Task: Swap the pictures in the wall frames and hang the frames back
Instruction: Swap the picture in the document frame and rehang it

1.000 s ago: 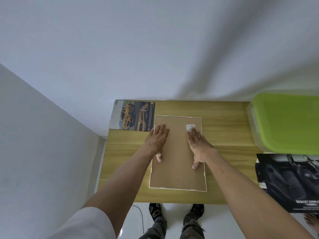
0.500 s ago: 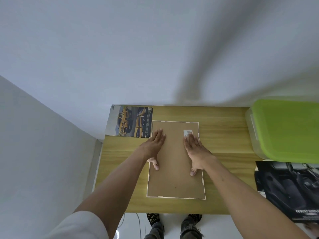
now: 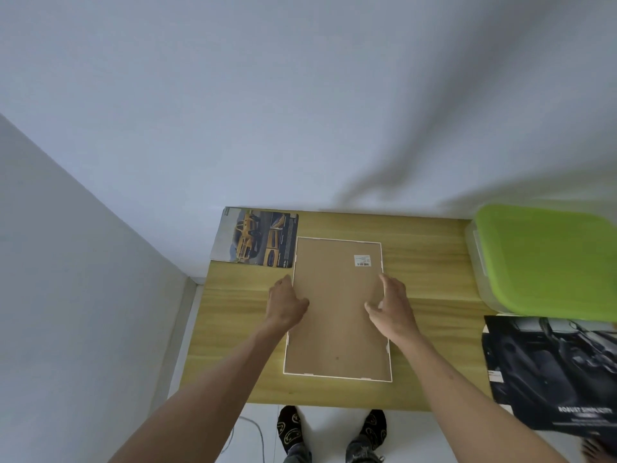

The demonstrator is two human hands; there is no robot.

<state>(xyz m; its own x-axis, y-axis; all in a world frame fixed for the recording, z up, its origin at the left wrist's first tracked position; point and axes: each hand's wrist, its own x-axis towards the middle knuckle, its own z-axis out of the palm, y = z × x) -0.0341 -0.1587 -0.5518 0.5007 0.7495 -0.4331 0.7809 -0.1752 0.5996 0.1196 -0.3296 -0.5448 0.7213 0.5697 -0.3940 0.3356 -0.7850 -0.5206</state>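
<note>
A white-edged picture frame (image 3: 337,332) lies face down on the wooden table (image 3: 430,279), its brown backing board up, with a small barcode label near its far right corner. My left hand (image 3: 283,304) rests at the frame's left edge, thumb on the backing. My right hand (image 3: 390,305) is at the right edge, fingers spread and curled, thumb over the backing. A yellow-car picture (image 3: 257,238) lies at the table's far left corner, touching the frame. A dark car-interior picture (image 3: 551,369) lies at the right.
A clear storage box with a green lid (image 3: 547,259) stands at the table's far right. A white wall rises behind the table and another at the left. My feet in black socks (image 3: 330,429) and a cable show on the floor below the near edge.
Both hands have slid outward from lying flat on the middle of the backing board to the frame's left and right edges. The camera view has tilted slightly.
</note>
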